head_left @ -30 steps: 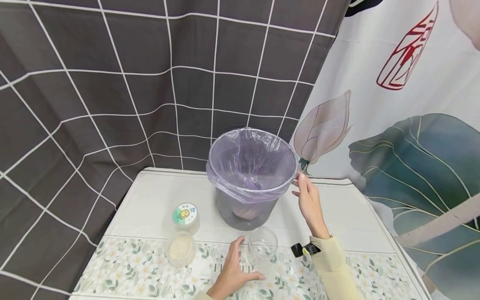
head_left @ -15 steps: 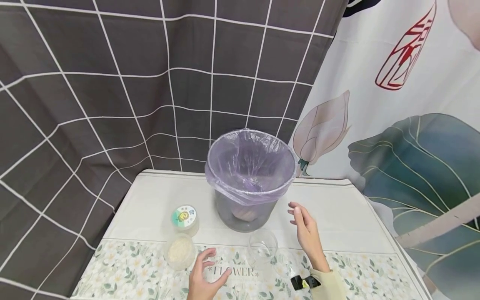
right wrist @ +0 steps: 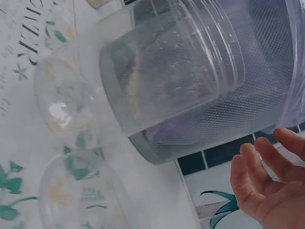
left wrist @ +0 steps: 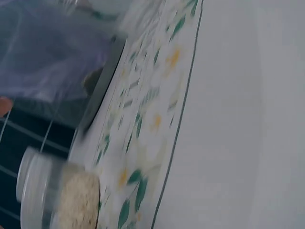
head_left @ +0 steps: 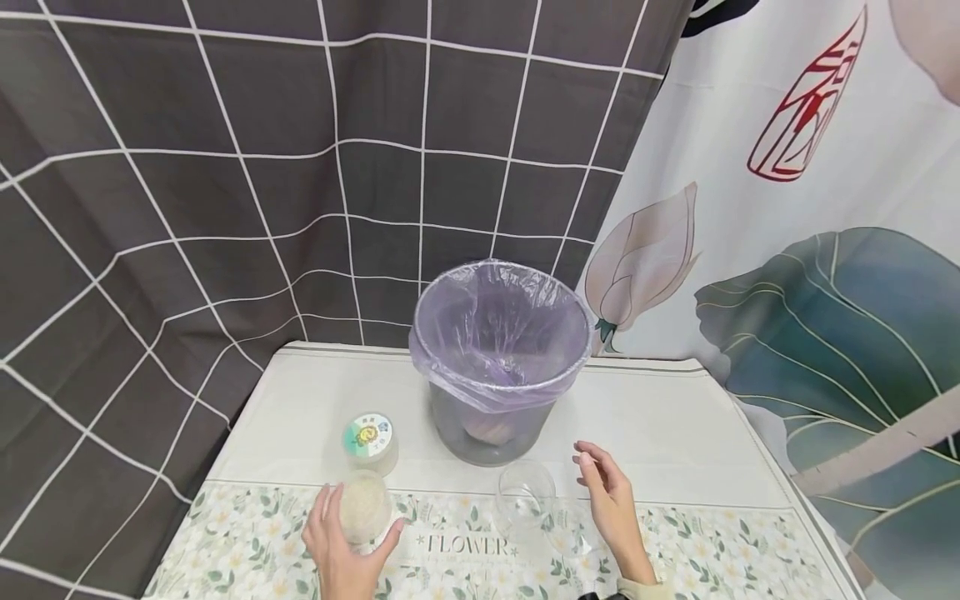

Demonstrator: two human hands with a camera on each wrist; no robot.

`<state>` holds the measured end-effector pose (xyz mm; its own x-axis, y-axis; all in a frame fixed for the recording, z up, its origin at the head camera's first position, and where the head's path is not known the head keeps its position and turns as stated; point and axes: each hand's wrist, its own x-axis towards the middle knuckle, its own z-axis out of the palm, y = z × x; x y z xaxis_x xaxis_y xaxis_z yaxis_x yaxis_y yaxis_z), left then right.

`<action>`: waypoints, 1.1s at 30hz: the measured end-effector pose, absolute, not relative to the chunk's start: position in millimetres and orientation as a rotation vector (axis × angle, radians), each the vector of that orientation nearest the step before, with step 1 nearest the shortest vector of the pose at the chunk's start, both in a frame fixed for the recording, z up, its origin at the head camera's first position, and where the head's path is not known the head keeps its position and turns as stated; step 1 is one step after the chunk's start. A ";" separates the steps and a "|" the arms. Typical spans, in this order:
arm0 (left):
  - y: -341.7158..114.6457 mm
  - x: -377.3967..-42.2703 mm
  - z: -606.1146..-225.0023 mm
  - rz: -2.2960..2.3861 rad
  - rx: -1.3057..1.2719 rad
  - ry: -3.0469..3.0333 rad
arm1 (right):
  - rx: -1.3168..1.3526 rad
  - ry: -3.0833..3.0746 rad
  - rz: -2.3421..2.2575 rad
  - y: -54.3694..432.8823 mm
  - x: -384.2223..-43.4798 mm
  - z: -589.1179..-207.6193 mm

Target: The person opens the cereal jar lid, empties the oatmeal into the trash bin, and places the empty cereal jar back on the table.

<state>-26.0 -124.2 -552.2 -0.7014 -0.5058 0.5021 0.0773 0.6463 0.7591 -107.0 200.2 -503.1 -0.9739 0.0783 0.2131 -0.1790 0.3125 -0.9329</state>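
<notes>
A clear jar of pale grains point(head_left: 365, 508) stands on the left of the table; it also shows at the lower left of the left wrist view. My left hand point(head_left: 345, 546) is right at this jar, thumb on its right and fingers on its left; the left wrist view shows a gap between a fingertip point(left wrist: 5, 106) and the jar. My right hand point(head_left: 613, 508) holds nothing, its fingers loosely bent, beside a clear see-through jar point(head_left: 527, 498). A clear round lid point(head_left: 576, 542) lies between that jar and my right wrist.
A bin point(head_left: 491, 446) with a purple liner bag point(head_left: 442, 358) stands at the back middle. Behind the grain jar is another jar with a green and white label point(head_left: 369, 435). A floral cloth point(head_left: 247, 533) covers the table front; curtains point(head_left: 277, 192) hang behind.
My left hand has moved left from beside the clear jar to the grain jar. My right hand has come away from the bin's rim and down toward me.
</notes>
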 end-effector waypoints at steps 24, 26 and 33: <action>-149.6 -29.1 -578.8 -1.550 0.904 -2.483 | 0.000 -2.293 1.879 185.9 -89.3 -507.3; -149.6 -30.8 -579.0 -1.550 0.929 -2.476 | 0.011 -2.289 1.890 184.8 -89.1 -506.3; -145.7 -31.2 -580.1 -1.530 0.922 -2.394 | 0.059 -2.269 1.921 179.6 -88.9 -505.7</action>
<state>-31.2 -145.7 -580.1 -0.7988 -0.5707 -0.1905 -0.4127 0.2893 0.8637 -88.9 179.6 -505.7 -0.9852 0.0780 0.1527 -0.1378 0.1701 -0.9757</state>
